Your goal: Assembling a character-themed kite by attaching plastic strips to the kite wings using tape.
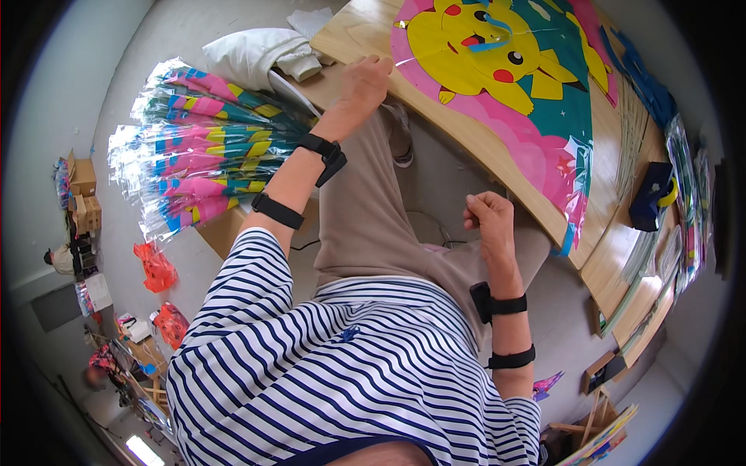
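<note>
A kite (474, 70) of thin plastic film lies spread on the wooden table at the upper right. It shows a yellow cartoon figure on pink and teal, with a blue ribbon (496, 35) across it. My left hand (365, 81) is by the table's edge, left of the kite, with its fingers closed. What it grips, if anything, I cannot make out. Over my lap, in front of the table's near edge, my right hand (491, 221) is closed, thumb against the curled fingers. Anything between those fingertips is too small to tell.
Many similar film kites (210, 147) are stacked in a fan at my left, beside a white cloth bundle (256, 58). Thin rods (633, 144), blue straps (649, 81) and a dark blue tape dispenser (651, 198) lie on the table's right. Red bags (155, 268) sit on the floor.
</note>
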Action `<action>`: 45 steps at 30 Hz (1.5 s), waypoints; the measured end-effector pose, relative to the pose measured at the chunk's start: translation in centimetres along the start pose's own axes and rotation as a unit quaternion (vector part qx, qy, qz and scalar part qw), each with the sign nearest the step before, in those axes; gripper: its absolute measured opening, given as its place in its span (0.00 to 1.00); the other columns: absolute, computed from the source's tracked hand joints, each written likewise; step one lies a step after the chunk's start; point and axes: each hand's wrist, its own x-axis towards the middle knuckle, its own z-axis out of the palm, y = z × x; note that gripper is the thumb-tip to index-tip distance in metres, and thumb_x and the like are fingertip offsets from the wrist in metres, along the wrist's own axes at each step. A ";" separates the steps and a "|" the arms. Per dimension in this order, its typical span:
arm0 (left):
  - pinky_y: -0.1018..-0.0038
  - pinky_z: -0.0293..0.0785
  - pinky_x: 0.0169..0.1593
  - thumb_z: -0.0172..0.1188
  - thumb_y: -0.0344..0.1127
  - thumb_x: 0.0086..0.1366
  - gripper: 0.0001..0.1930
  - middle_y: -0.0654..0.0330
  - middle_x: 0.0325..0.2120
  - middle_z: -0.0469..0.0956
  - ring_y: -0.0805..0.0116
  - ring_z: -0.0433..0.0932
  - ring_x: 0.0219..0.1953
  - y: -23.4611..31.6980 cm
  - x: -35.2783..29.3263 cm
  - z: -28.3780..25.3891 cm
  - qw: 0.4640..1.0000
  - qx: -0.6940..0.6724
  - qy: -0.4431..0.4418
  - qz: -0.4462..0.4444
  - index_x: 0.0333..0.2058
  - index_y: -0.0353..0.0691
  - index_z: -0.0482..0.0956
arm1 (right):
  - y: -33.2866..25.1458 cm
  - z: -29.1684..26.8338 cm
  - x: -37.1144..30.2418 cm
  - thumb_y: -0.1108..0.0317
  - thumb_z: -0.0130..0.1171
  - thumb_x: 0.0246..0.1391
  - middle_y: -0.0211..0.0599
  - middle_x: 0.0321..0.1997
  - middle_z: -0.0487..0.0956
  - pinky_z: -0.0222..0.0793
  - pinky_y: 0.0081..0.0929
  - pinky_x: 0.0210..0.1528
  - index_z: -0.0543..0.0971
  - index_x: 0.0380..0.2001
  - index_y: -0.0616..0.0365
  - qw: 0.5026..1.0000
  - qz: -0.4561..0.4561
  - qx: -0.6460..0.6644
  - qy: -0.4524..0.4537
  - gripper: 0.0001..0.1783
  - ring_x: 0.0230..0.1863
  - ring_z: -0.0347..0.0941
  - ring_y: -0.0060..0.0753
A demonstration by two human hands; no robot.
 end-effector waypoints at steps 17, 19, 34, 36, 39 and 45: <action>0.62 0.74 0.39 0.59 0.25 0.53 0.08 0.57 0.29 0.77 0.54 0.77 0.36 0.5 0.5 -0.5 0.983 -0.063 -0.030 0.168 0.33 0.41 0.73 | 0.6 0.2 0.6 0.72 0.57 0.56 0.31 0.24 0.77 0.68 0.16 0.26 0.79 0.28 0.62 0.997 0.024 -0.024 -0.063 0.05 0.21 0.71 0.19; 0.62 0.74 0.39 0.59 0.25 0.53 0.08 0.57 0.29 0.77 0.54 0.77 0.36 0.7 0.5 -0.5 0.983 -0.045 -0.020 0.177 0.33 0.41 0.73 | 0.4 0.7 0.6 0.73 0.57 0.56 0.31 0.22 0.76 0.65 0.16 0.24 0.78 0.26 0.64 0.998 0.028 -0.019 -0.051 0.07 0.19 0.69 0.18; 0.69 0.75 0.36 0.58 0.26 0.49 0.08 0.61 0.25 0.73 0.63 0.77 0.34 1.8 0.0 -1.5 0.962 0.003 0.016 0.273 0.28 0.43 0.71 | 0.6 0.9 0.7 0.70 0.59 0.57 0.28 0.18 0.74 0.61 0.14 0.20 0.79 0.25 0.62 0.998 0.036 -0.006 -0.054 0.09 0.16 0.66 0.15; 0.71 0.74 0.36 0.58 0.28 0.50 0.07 0.62 0.25 0.73 0.65 0.77 0.33 1.7 0.2 -1.2 0.948 0.025 0.025 0.316 0.28 0.43 0.70 | 0.6 1.0 0.8 0.70 0.59 0.57 0.28 0.18 0.74 0.61 0.14 0.20 0.79 0.26 0.62 0.998 0.037 -0.009 -0.053 0.09 0.16 0.66 0.15; 0.71 0.73 0.35 0.57 0.29 0.50 0.06 0.62 0.25 0.72 0.64 0.76 0.33 1.9 0.5 -1.2 0.932 0.056 0.029 0.356 0.28 0.43 0.70 | 0.6 0.9 0.9 0.69 0.59 0.57 0.28 0.19 0.75 0.63 0.14 0.21 0.79 0.26 0.62 0.997 0.043 -0.015 -0.055 0.08 0.18 0.67 0.16; 0.69 0.72 0.36 0.56 0.29 0.53 0.06 0.60 0.26 0.73 0.63 0.75 0.32 1.3 0.5 -0.2 0.942 0.030 0.049 0.330 0.30 0.42 0.69 | 0.9 0.8 1.1 0.69 0.60 0.57 0.28 0.20 0.75 0.64 0.14 0.22 0.79 0.27 0.62 0.997 0.043 -0.023 -0.055 0.08 0.20 0.68 0.16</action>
